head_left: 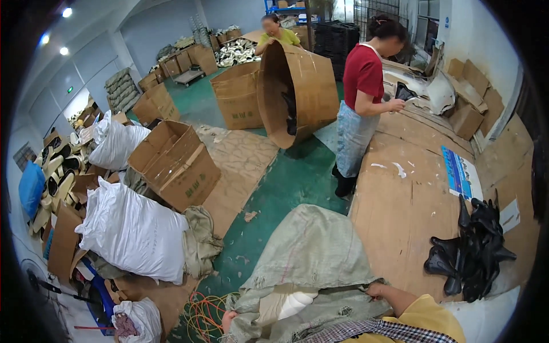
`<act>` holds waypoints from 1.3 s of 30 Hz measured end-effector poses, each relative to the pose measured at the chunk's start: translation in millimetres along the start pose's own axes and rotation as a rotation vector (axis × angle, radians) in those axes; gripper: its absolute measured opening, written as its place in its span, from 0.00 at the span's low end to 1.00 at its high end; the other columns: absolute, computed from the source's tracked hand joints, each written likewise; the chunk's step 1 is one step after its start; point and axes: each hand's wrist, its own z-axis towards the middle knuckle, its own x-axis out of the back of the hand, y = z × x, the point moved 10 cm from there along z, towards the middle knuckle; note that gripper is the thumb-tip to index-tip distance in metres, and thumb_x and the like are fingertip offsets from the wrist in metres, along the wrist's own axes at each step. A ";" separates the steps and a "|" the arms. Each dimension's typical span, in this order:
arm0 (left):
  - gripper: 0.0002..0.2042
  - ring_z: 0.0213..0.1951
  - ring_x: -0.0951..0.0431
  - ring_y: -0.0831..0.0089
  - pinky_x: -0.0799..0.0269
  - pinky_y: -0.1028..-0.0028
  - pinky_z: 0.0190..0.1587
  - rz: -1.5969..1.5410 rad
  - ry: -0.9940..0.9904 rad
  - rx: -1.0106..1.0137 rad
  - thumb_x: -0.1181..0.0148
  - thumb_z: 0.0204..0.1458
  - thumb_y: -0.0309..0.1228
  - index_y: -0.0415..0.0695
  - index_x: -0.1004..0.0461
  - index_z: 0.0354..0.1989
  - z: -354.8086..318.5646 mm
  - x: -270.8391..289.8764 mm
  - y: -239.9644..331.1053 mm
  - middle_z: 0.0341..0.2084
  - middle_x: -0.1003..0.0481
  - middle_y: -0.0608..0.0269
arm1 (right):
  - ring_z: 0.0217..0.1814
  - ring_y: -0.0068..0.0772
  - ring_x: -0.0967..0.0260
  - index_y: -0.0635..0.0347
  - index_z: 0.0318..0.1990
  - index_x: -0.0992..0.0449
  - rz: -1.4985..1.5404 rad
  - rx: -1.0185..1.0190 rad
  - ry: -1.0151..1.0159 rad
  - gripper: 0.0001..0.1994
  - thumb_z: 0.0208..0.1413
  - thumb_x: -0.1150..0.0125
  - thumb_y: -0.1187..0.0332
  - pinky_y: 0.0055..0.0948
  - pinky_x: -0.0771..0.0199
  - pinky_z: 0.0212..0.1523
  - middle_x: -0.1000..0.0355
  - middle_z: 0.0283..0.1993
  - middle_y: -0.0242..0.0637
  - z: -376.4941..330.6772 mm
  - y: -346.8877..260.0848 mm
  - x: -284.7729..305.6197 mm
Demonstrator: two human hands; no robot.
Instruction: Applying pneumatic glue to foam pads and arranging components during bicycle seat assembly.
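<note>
Right hand (pixel 376 290) has a big grey-green sack (pixel 311 246) gripped by its edge; left hand (pixel 229 320) is at the opposite edge — mostly hidden, so can't tell how it's holding. The sack's right in front of the wearer, beside the worktop (pixel 409 217), mouth open with white stuff (pixel 297 302) inside. Tangled orange cords (pixel 203 314) sit just left. A black pile (pixel 474 251) is on the worktop — near a blue-and-white printed sheet (pixel 458 173). Farther left, an open carton (pixel 191 177) has green printing.
</note>
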 end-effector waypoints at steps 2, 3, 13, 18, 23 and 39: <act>0.08 0.19 0.28 0.61 0.30 0.65 0.26 0.273 -0.035 -0.155 0.53 0.44 0.26 0.33 0.32 0.22 -7.4 11.8 14.2 0.20 0.29 0.53 | 0.21 0.40 0.30 0.72 0.32 0.27 0.010 0.014 0.006 0.19 0.51 0.51 0.59 0.40 0.30 0.21 0.29 0.28 0.51 28.2 12.0 -13.9; 0.08 0.19 0.28 0.61 0.30 0.65 0.26 0.272 -0.051 -0.143 0.53 0.44 0.26 0.33 0.32 0.22 -11.3 0.0 23.4 0.20 0.29 0.53 | 0.22 0.41 0.29 0.72 0.32 0.27 0.039 0.008 0.025 0.19 0.51 0.52 0.60 0.41 0.30 0.22 0.29 0.30 0.53 38.1 25.9 -17.2; 0.15 0.31 0.28 0.74 0.33 0.76 0.35 0.092 -0.046 0.023 0.47 0.37 0.24 0.36 0.29 0.37 -63.8 -56.3 136.2 0.30 0.26 0.61 | 0.21 0.37 0.31 0.66 0.26 0.24 -0.139 0.048 0.119 0.11 0.44 0.44 0.65 0.35 0.29 0.25 0.29 0.26 0.47 98.0 59.6 -33.1; 0.20 0.31 0.27 0.68 0.31 0.73 0.36 0.086 0.105 -0.155 0.43 0.35 0.29 0.38 0.31 0.40 -100.5 -40.7 197.4 0.31 0.27 0.58 | 0.29 0.40 0.29 0.68 0.32 0.24 -0.204 0.052 0.145 0.13 0.46 0.48 0.65 0.38 0.29 0.30 0.27 0.33 0.49 87.4 48.1 -28.3; 0.23 0.35 0.26 0.64 0.30 0.70 0.40 -0.395 0.248 0.114 0.47 0.36 0.24 0.38 0.33 0.46 -102.1 0.0 188.1 0.34 0.27 0.57 | 0.42 0.47 0.29 0.66 0.40 0.25 -0.188 -0.021 0.133 0.19 0.47 0.53 0.61 0.39 0.31 0.42 0.29 0.43 0.53 38.4 17.4 -17.1; 0.15 0.27 0.23 0.64 0.25 0.71 0.27 -0.420 0.489 -0.122 0.45 0.45 0.25 0.39 0.34 0.44 -136.0 100.9 229.6 0.31 0.26 0.55 | 0.42 0.45 0.29 0.65 0.40 0.25 -0.084 -0.066 0.296 0.18 0.55 0.58 0.61 0.39 0.31 0.44 0.28 0.44 0.49 91.6 30.3 -26.7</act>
